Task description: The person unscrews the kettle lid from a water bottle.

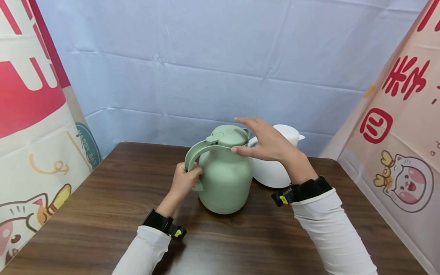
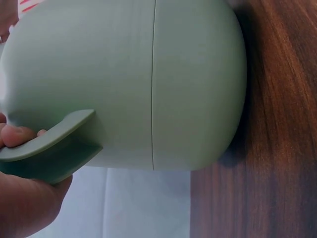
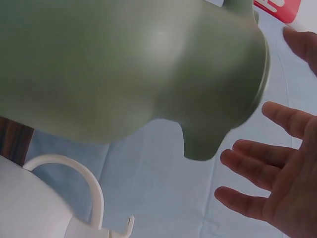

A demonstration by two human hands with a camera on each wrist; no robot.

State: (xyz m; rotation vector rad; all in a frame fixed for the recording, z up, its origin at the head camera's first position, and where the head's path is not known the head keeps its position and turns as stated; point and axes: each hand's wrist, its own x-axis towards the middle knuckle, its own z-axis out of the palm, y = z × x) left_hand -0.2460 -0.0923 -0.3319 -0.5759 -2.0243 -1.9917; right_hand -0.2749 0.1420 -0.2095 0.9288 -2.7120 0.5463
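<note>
A green thermos jug stands upright on the wooden table, its round lid on top and its handle toward the left. The left hand grips that handle; in the left wrist view, fingers and thumb wrap around the green handle. Beside the lid, on its right, the right hand is held with fingers spread and thumb apart. In the right wrist view, the fingers of the right hand are extended near the jug's spout, with a gap between them and the lid.
Behind the right hand stands a white jug with a handle and a spout, partly hidden by the green jug and the hand. The brown table ends at a pale blue cloth backdrop. Printed cloths hang at both sides.
</note>
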